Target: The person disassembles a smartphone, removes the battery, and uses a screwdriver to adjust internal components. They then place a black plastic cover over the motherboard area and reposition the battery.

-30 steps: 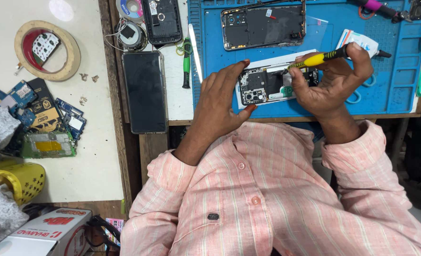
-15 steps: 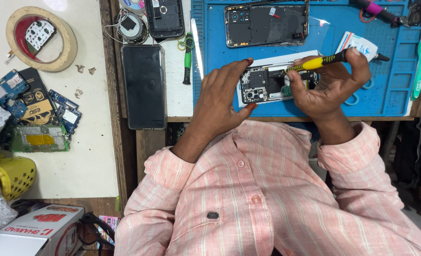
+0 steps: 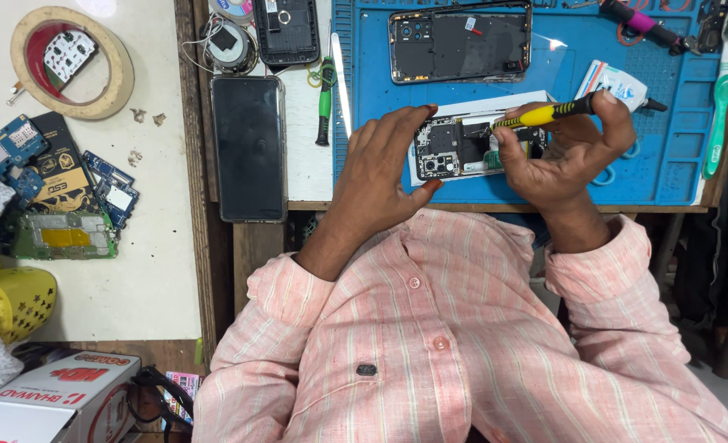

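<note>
An opened phone (image 3: pixel 454 148) with its circuit boards bare lies on a white sheet on the blue work mat (image 3: pixel 667 123). My left hand (image 3: pixel 380 168) clasps the phone's left end, fingers above and thumb below. My right hand (image 3: pixel 565 152) holds a yellow-handled screwdriver (image 3: pixel 544 115), its tip pointing left onto the phone's middle. Both hands hide part of the phone.
A second phone back shell (image 3: pixel 460 43) lies further up the mat. A black phone (image 3: pixel 249 148), green-handled tool (image 3: pixel 324 98), white glue tube (image 3: pixel 618 86), tape roll (image 3: pixel 73 61), loose circuit boards (image 3: pixel 60 193), a yellow basket (image 3: pixel 15 299) and cardboard box (image 3: pixel 52 402) are around.
The view has drifted slightly, shifting the bench in frame. Both hands stay on the opened phone with the screwdriver in the same place.
</note>
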